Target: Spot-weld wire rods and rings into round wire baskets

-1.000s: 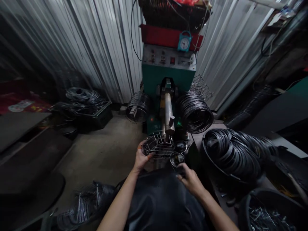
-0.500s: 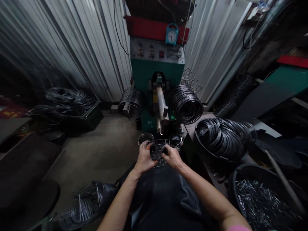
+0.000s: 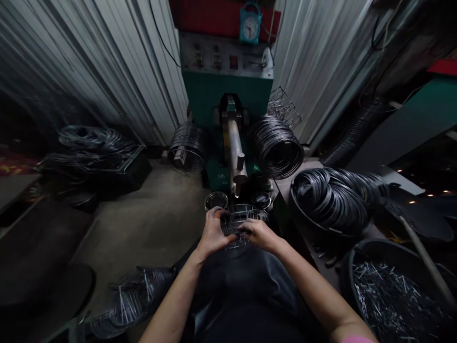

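Note:
A round wire basket (image 3: 240,212) of thin metal rods lies in front of my body, below the tip of the welding machine's arm (image 3: 236,157). My left hand (image 3: 213,232) grips its left side, thumb toward the middle and fingers over the rim; an orange band shows on one finger. My right hand (image 3: 260,232) is at the basket's right front, fingertips pinched together over the wires. Whether a small rod sits in that pinch is too dark to make out. Small round bowls (image 3: 216,201) stand just beyond the basket, left and right.
Wire ring bundles (image 3: 278,147) hang on both sides of the green machine (image 3: 200,90). At right are a tub of wire rings (image 3: 332,200) and a bucket of short metal rods (image 3: 389,290). Wire frames (image 3: 132,295) lie at lower left. A crate of wire (image 3: 103,157) stands farther left.
My right hand has come lower and inward, and its fingers have closed toward my left thumb. The left hand keeps its hold on the basket. The view has tilted down slightly.

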A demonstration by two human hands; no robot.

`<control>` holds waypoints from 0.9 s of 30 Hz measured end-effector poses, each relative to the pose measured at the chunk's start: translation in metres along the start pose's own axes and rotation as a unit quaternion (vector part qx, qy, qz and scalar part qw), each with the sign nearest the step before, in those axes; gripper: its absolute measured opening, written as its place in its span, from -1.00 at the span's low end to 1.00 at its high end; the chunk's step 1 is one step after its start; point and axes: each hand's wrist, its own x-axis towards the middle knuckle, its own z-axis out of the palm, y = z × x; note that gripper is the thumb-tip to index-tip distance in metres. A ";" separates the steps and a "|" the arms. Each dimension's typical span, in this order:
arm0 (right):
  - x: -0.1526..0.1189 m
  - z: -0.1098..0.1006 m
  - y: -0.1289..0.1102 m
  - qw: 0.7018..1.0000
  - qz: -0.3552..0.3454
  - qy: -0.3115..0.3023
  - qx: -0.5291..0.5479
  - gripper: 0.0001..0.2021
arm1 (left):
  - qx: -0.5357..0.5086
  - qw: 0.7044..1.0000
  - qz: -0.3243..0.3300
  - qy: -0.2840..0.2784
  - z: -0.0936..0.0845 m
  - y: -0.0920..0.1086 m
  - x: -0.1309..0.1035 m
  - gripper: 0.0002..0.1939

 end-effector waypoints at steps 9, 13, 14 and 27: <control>0.016 -0.004 0.000 0.999 -0.001 0.045 -0.016 -0.80 | -0.016 1.000 0.009 0.001 -0.005 -0.011 0.023 -0.35; 0.028 -0.010 0.000 0.998 0.009 0.060 -0.034 -0.81 | -0.018 1.000 0.011 0.001 -0.008 -0.015 0.040 -0.37; 0.032 -0.012 0.000 0.997 0.011 0.063 -0.038 -0.81 | -0.017 1.000 0.008 0.001 -0.009 -0.016 0.044 -0.38; 0.049 -0.012 0.010 0.990 0.055 0.126 -0.040 -0.82 | -0.001 0.999 -0.033 0.014 -0.003 -0.015 0.071 -0.44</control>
